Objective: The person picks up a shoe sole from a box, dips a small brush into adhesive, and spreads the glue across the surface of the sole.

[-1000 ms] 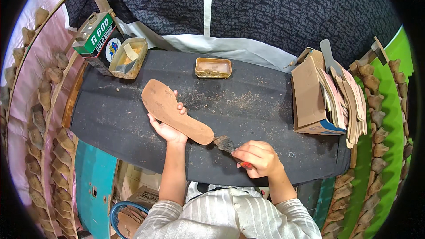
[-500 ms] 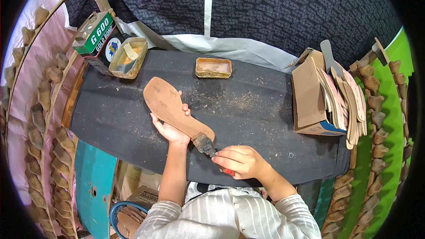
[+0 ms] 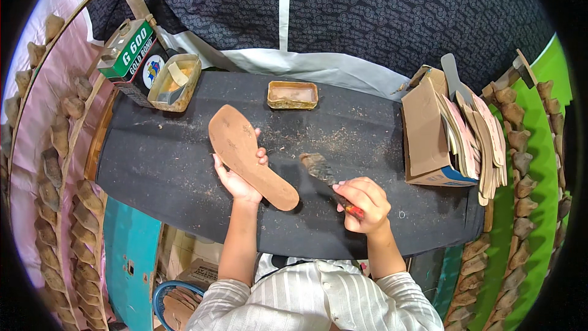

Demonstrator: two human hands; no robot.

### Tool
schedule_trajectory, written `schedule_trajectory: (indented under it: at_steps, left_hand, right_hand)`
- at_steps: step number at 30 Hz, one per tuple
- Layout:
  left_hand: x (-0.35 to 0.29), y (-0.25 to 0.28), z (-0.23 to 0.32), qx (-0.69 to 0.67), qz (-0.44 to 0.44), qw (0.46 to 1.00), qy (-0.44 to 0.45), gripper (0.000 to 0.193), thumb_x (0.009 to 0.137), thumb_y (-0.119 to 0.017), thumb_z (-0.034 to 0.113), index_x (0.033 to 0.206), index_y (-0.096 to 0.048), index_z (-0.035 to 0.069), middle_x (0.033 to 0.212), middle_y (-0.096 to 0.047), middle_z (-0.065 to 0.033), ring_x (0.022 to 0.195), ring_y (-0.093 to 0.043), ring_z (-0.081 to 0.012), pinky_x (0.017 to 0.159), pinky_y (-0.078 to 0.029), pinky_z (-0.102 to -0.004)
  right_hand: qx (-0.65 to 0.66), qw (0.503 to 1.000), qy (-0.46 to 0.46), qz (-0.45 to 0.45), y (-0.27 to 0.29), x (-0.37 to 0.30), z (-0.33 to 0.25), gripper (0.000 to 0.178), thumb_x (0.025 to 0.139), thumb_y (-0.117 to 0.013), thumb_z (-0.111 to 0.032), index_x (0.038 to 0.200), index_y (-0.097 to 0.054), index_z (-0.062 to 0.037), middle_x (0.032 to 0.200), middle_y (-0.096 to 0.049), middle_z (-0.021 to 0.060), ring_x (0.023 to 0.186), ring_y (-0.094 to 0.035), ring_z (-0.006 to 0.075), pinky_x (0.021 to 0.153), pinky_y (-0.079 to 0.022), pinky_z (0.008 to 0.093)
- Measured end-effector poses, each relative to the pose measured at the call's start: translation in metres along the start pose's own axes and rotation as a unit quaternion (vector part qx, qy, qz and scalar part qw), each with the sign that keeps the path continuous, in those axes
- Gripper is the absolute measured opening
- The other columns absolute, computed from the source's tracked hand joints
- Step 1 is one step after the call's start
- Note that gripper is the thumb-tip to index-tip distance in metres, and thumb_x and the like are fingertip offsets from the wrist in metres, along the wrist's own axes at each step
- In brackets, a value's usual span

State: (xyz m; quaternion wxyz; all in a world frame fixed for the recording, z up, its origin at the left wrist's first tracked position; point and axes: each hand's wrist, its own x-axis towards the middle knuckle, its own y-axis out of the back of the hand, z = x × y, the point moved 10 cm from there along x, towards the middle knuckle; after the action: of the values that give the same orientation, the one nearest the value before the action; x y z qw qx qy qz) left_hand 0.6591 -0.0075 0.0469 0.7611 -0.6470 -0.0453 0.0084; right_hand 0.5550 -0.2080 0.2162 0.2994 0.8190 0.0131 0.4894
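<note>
My left hand (image 3: 240,181) grips a tan shoe insole (image 3: 236,141) around its narrow middle, with the thumb on one edge and fingertips curled over the other. The broad end points away to the left; the rounded heel end points toward me. Dark smudges mark its upper face. My right hand (image 3: 365,203) is closed on the red and black handle of a brush (image 3: 317,167). The brush's worn, dark bristles point away and left, in the air over the table, apart from the insole.
A black-covered table (image 3: 184,165) bears scattered shavings. Toward the back stand a small tray (image 3: 293,106), a tub (image 3: 194,86) with a spatula, and a green and black can (image 3: 113,61). A cardboard box (image 3: 422,141) of insole pieces stands right. Racks of shoe lasts (image 3: 520,184) flank both sides.
The brush has lifted off the insole's heel end and swung away to the right, its bristles now pointing away from me. The insole has turned slightly more upright in my left hand.
</note>
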Motion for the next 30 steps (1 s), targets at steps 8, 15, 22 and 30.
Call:
schedule_trajectory:
  at_steps: [8,15,22,30]
  left_hand:
    - [-0.008,-0.021,-0.035,0.082,-0.066,0.988,0.112,0.08,0.088,-0.023,0.066,0.143,-0.026,0.008,0.137,-0.038,-0.0204,0.119,-0.044,-0.0473,0.095,-0.04,-0.0605]
    - [-0.012,-0.025,-0.04,0.098,-0.069,0.984,0.129,0.083,0.087,-0.022,0.066,0.142,-0.026,0.003,0.137,-0.039,-0.0218,0.122,-0.042,-0.0444,0.097,-0.04,-0.0581]
    - [-0.009,-0.022,-0.033,0.094,-0.059,0.988,0.107,0.081,0.087,-0.021,0.066,0.144,-0.024,0.008,0.14,-0.036,-0.0192,0.122,-0.04,-0.0474,0.099,-0.032,-0.0632]
    - [-0.008,-0.022,-0.03,0.021,-0.089,0.99,0.108,0.079,0.088,-0.023,0.065,0.145,-0.023,0.01,0.141,-0.034,-0.0183,0.123,-0.038,-0.0492,0.099,-0.028,-0.068]
  right_hand:
    - [0.07,0.996,0.052,-0.015,-0.034,0.008,-0.01,0.039,0.062,-0.074,-0.005,0.1,-0.067,-0.0044,0.096,-0.063,0.0104,0.081,-0.065,0.0263,0.069,-0.055,0.0337]
    - [0.086,0.993,0.046,-0.059,-0.057,0.01,-0.003,0.04,0.062,-0.071,-0.003,0.101,-0.065,-0.003,0.096,-0.062,0.0118,0.083,-0.065,0.0278,0.07,-0.055,0.0348]
    - [0.126,0.984,0.06,-0.115,-0.047,-0.007,-0.016,0.039,0.058,-0.07,-0.002,0.096,-0.066,-0.0012,0.086,-0.063,0.0106,0.075,-0.065,0.0263,0.063,-0.054,0.0335]
    - [0.166,0.964,0.003,-0.21,-0.046,-0.017,-0.008,0.035,0.055,-0.064,0.002,0.089,-0.066,-0.0006,0.081,-0.063,0.0102,0.069,-0.063,0.025,0.06,-0.053,0.0323]
